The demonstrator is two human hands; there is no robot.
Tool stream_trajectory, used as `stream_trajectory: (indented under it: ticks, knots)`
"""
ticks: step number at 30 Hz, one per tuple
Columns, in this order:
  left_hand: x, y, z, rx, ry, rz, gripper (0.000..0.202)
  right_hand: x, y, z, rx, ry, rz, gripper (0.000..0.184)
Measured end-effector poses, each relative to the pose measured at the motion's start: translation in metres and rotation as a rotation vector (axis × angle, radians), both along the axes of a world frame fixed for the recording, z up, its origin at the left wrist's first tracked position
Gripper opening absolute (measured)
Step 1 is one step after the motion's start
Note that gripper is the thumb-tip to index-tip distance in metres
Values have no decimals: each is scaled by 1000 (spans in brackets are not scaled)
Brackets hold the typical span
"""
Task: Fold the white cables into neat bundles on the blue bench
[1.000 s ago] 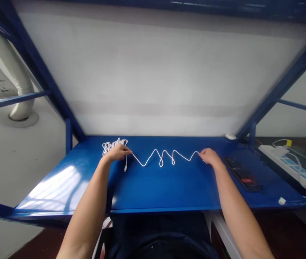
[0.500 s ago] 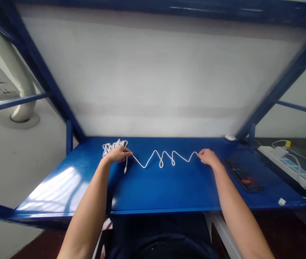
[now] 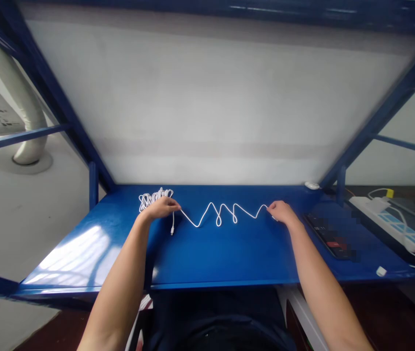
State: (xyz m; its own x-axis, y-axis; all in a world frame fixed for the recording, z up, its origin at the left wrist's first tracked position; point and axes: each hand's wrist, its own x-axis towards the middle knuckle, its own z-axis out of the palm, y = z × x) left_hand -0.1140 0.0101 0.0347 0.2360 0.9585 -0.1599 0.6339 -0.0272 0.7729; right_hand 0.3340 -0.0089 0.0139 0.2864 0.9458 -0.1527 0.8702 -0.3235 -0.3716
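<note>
A white USB cable (image 3: 207, 206) runs in a zigzag with small loops across the blue tabletop (image 3: 229, 258). My left hand (image 3: 163, 207) pinches it near its left end, and a plug (image 3: 172, 230) hangs down below those fingers. At the other end my right hand (image 3: 279, 211) pinches the cable between thumb and fingers; a bit of white shows under this hand. Just behind my left hand lies a bundle of coiled white cables (image 3: 148, 200), partly covered by the hand.
Right of my right arm lies a black phone (image 3: 326, 236). A small white block (image 3: 381, 271) sits near the front edge. A white power strip (image 3: 393, 224) with plugged leads stands at the far right. A white rounded object (image 3: 312, 185) rests at the back right.
My left hand has shifted very slightly to the right, and the plug hanging below it has moved with it. My right hand keeps its grip in nearly the same place.
</note>
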Motion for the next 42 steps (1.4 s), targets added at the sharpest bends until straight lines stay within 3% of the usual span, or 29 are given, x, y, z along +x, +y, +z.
stream_trajectory:
  ticks: [14,25,34,42]
  knots:
    - [13,0,-2,73,116,-105,40,-8,3,-7,63,-13,83,13]
    - [28,8,-21,174,121,-163,30,-22,4,-12,119,46,183,11]
    - [-12,10,-15,-76,-117,-47,38,6,6,-7,7,-6,-40,15]
    - [-36,11,-18,-101,-225,-15,36,25,9,-9,-22,21,-122,16]
